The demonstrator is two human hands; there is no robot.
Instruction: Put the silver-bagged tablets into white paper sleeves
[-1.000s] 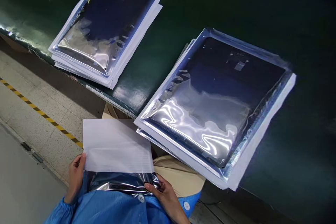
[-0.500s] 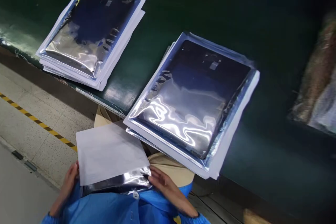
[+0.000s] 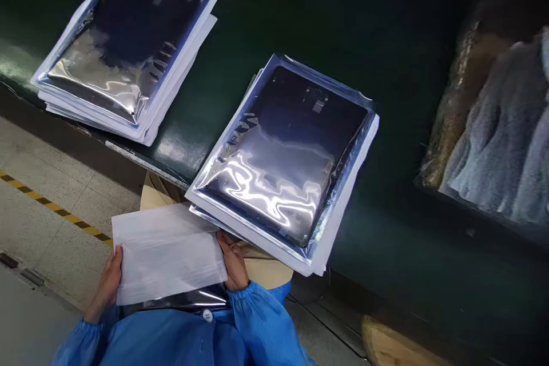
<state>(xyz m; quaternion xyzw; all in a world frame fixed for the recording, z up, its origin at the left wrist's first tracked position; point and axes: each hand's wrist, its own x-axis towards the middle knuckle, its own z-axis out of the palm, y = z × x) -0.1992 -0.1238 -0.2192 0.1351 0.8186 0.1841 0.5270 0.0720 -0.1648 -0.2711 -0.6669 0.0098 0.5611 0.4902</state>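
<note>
My left hand (image 3: 107, 280) grips the left edge of a white foam sheet (image 3: 165, 254) held flat above my lap. My right hand (image 3: 234, 263) holds the sheet's right edge, fingers curled round it. Under the sheet a shiny silver bag (image 3: 189, 299) shows at its near edge, against my blue coat. Just beyond my right hand, a stack of silver-bagged dark panels on white sheets (image 3: 278, 160) overhangs the edge of the dark green table (image 3: 386, 57).
A second stack of bagged panels (image 3: 124, 51) lies at the table's far left. A blurred bag of grey and brown material (image 3: 493, 126) sits at the right. A tan cardboard piece (image 3: 261, 269) lies under my hands. The floor with a yellow-black stripe (image 3: 51, 206) is at left.
My right hand moved up from the silver bag's lower edge to the sheet's right edge. The sheet now covers more of the bag. The view shifted right, showing the bag of material.
</note>
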